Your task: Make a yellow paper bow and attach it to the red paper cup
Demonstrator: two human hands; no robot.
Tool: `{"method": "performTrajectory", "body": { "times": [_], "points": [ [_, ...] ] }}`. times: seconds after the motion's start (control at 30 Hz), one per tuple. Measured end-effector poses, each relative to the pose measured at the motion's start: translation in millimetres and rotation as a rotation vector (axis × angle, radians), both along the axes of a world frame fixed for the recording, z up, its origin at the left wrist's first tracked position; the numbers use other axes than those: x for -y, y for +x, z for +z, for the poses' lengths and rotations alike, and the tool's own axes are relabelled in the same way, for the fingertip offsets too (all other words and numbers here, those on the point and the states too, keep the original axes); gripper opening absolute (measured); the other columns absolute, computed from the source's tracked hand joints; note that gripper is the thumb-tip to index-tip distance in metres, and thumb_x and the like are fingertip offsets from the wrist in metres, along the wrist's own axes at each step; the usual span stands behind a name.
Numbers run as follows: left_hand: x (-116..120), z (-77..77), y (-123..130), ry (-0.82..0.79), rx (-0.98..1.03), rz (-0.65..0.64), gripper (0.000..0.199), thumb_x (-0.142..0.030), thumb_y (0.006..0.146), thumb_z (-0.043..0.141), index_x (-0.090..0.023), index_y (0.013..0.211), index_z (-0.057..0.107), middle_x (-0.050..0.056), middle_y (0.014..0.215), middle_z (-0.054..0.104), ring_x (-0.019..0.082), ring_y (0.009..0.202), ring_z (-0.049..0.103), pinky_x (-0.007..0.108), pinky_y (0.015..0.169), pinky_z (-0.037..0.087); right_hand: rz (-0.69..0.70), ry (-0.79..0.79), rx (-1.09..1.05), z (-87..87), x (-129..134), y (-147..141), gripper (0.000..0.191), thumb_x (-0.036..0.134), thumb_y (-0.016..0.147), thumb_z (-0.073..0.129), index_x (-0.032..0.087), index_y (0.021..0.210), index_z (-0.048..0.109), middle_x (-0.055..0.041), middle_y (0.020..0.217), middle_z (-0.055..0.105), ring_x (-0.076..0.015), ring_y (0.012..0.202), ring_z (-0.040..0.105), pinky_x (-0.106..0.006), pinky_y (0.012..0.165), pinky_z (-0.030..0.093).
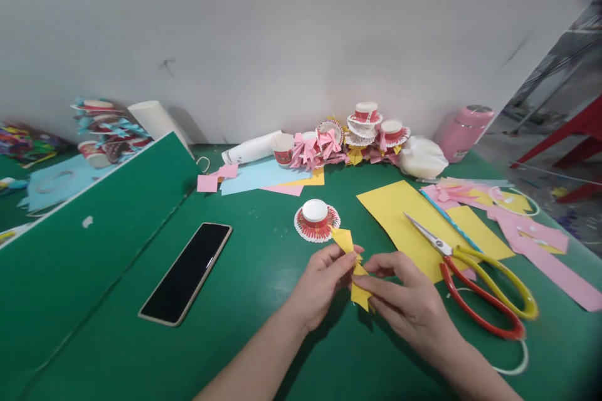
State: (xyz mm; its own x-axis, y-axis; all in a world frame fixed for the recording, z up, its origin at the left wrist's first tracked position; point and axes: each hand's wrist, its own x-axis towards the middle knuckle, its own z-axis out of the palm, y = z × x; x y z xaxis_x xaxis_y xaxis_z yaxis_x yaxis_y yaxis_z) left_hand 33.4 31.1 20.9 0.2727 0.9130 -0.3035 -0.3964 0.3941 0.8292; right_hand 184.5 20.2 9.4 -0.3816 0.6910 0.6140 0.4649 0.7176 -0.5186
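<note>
The left grip (324,272) pinches the folded yellow paper (360,293) between thumb and fingers, and the right grip (409,294) grasps its lower part with the fingertips, so the 2 grips share 1 piece over the green counter (263,250). The paper's upper end juts beyond the left grip, close to a small red-and-white paper-cup hat (315,212) with a fringed brim, which sits upright just past that grip. A dark-screened phone (188,272) lies well to the left of the left grip. Near the right grip, on its right, scissors (449,254) with 1 red and 1 yellow handle lie partly on a yellow sheet (390,213), beside a blue stick (451,222). Farther beyond the grips, a pink flask (465,135) stands near the white partition (282,44).
</note>
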Motion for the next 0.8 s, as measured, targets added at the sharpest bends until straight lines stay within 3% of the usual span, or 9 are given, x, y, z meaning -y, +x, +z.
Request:
{"method": "performTrajectory", "body": {
  "times": [0.1, 0.2, 0.33, 0.47, 0.6, 0.8],
  "points": [
    [1.7, -2.3, -0.4, 0.003, 0.118, -0.012, 0.027, -0.025, 0.071, 0.066, -0.014, 0.095, 0.060, 0.002, 0.073, 0.062, 0.011, 0.069, 0.056, 0.023, 0.068, 0.039, -0.001, 0.077, 0.020, 0.3, -0.9, -1.1, 0.034, 0.006, 0.076, 0.053, 0.028, 0.098, 0.066, -0.0053, 0.080, 0.063, -0.0182, 0.072, 0.057, -0.031, 0.059, 0.050],
    [3.8, -8.5, -2.5, -0.064, 0.160, 0.048, 0.028, -0.021, 0.070, 0.067, -0.015, 0.094, 0.056, 0.001, 0.068, 0.063, 0.010, 0.062, 0.057, 0.022, 0.064, 0.040, -0.045, 0.173, 0.006, -0.1, -0.4, -2.2, 0.027, 0.005, 0.078, 0.053, 0.022, 0.095, 0.066, -0.0060, 0.077, 0.065, -0.0179, 0.070, 0.056, -0.031, 0.058, 0.050],
    [7.1, -13.7, -3.3, -0.132, 0.196, 0.082, 0.018, -0.020, 0.068, 0.069, -0.015, 0.070, 0.052, -0.001, 0.058, 0.062, 0.009, 0.053, 0.055, 0.021, 0.057, 0.040, -0.131, 0.267, -0.004, -0.3, 1.8, -1.7, 0.025, 0.003, 0.076, 0.054, 0.020, 0.091, 0.064, -0.0062, 0.075, 0.066, -0.0178, 0.069, 0.057, -0.030, 0.058, 0.049],
    [10.6, -12.0, -0.1, -0.120, 0.186, -0.022, 0.027, -0.033, 0.071, 0.064, -0.013, 0.057, 0.052, 0.000, 0.053, 0.056, 0.009, 0.048, 0.051, 0.023, 0.052, 0.038, -0.147, 0.322, 0.015, 0.6, 3.8, -0.2, 0.025, 0.002, 0.076, 0.053, 0.019, 0.093, 0.062, -0.0066, 0.078, 0.068, -0.0185, 0.072, 0.058, -0.031, 0.061, 0.047],
    [12.7, -10.3, 0.6, -0.067, 0.115, -0.066, 0.031, -0.038, 0.071, 0.062, -0.011, 0.059, 0.055, 0.000, 0.054, 0.052, 0.009, 0.051, 0.046, 0.024, 0.054, 0.034, -0.066, 0.299, 0.055, -1.1, 5.4, -0.3, 0.022, 0.003, 0.076, 0.053, 0.017, 0.091, 0.062, -0.0072, 0.079, 0.068, -0.0188, 0.073, 0.056, -0.032, 0.062, 0.047],
    [10.4, -9.7, -3.4, 0.055, -0.173, -0.032, 0.030, -0.034, 0.070, 0.062, -0.014, 0.052, 0.047, -0.007, 0.048, 0.035, 0.007, 0.050, 0.028, 0.023, 0.049, 0.021, -0.017, 0.231, 0.083, -3.7, 6.9, -0.5, 0.018, 0.005, 0.077, 0.055, 0.017, 0.089, 0.062, -0.0079, 0.078, 0.064, -0.0184, 0.073, 0.054, -0.032, 0.061, 0.048]
  ]
}}
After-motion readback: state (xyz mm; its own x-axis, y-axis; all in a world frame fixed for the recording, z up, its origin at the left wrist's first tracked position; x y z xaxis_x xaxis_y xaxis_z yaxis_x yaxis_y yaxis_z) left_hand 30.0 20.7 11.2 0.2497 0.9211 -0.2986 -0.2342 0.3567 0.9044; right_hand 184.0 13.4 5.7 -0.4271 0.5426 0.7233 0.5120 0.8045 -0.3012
